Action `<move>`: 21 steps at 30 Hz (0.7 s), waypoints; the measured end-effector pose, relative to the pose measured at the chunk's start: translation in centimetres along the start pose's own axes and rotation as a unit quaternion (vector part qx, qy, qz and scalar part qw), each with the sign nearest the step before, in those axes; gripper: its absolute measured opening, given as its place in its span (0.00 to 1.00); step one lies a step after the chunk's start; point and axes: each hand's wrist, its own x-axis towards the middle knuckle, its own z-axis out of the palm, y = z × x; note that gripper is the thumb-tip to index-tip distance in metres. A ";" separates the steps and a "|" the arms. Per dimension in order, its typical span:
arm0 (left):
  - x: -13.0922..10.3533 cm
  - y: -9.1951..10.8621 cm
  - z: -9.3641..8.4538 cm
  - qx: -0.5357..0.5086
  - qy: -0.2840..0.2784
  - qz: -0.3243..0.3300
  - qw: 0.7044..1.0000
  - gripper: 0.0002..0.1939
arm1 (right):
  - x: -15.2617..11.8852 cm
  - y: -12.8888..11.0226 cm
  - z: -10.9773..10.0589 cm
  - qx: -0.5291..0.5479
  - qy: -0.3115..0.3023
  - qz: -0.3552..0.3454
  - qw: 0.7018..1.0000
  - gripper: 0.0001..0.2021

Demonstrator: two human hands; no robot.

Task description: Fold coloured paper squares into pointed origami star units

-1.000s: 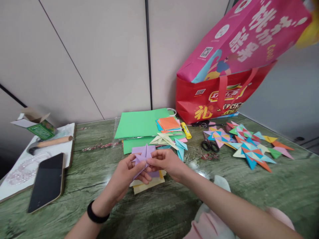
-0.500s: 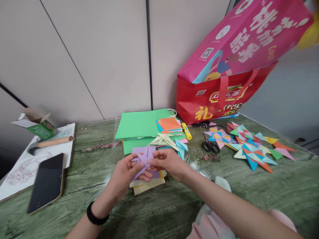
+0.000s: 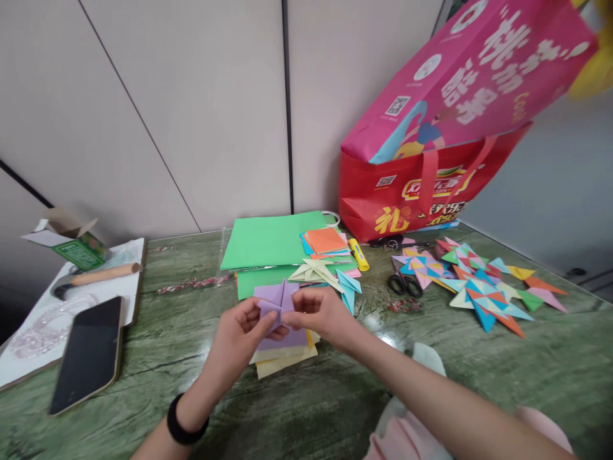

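A folded purple paper piece is pinched between my two hands, one pointed flap standing up. My left hand grips its left side, thumb in front. On its right side are the closed thumb and fingers of my right hand. Just beneath lies a stack of purple sheets over pale yellow sheets. Behind my right hand rest pale green folded pieces and light blue folded pieces.
Green sheets, small orange squares, a yellow glue stick and scissors lie behind. Paper stars and a red bag are at right; a phone, a sickle and a box at left.
The purple piece has changed shape: its lower-left point no longer shows, and it looks more compact. The fingers of my left hand have curled in more beneath it.
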 end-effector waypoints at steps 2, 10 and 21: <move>-0.1 0.1 0.0 0.022 0.009 0.022 0.999 0.06 | 0.0 -0.2 0.0 -0.036 0.010 -0.032 0.999 0.16; -0.1 -0.1 -0.2 0.083 0.097 0.064 0.990 0.07 | -0.5 -0.3 0.4 -0.113 0.018 -0.100 0.988 0.05; 0.1 -0.4 -0.5 0.060 0.064 0.043 0.995 0.08 | -0.6 0.0 0.7 -0.064 -0.008 -0.063 0.996 0.05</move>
